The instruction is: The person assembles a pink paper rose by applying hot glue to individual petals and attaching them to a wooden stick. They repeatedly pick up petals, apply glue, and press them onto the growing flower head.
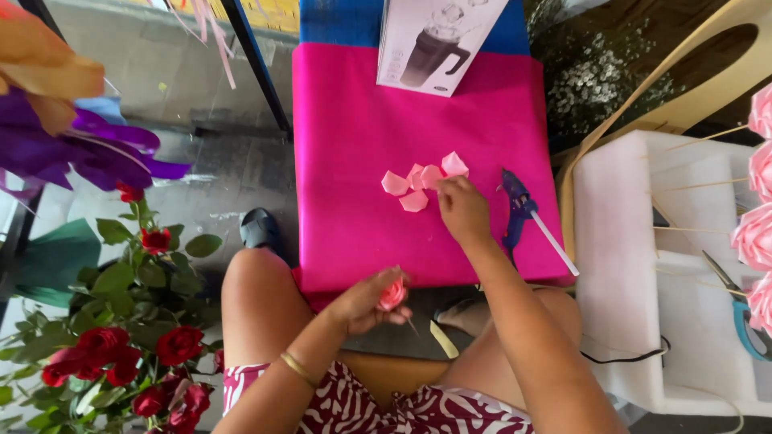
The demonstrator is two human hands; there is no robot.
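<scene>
Petals (422, 183) of pink ribbon lie loose on the pink cloth (346, 201), and your right hand (462, 207) pinches at the nearest one. Your left hand (366, 304) is clenched round a half-built pink rosebud (392, 295) on its stick, over your lap. Adding petals looks to be the step in hand; next calls for glue (gun (517, 207) just right). Open cloth lies left; the white foam block (635, 241) crowds the right.

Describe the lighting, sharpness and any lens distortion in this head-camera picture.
Head view: bright, even daylight; the pink cloth looks strongly saturated. Hands and pink petals are sharp. The orange and purple ribbons at top left are soft. Straight edges bow outward near the frame sides, a wide-angle effect.
</scene>
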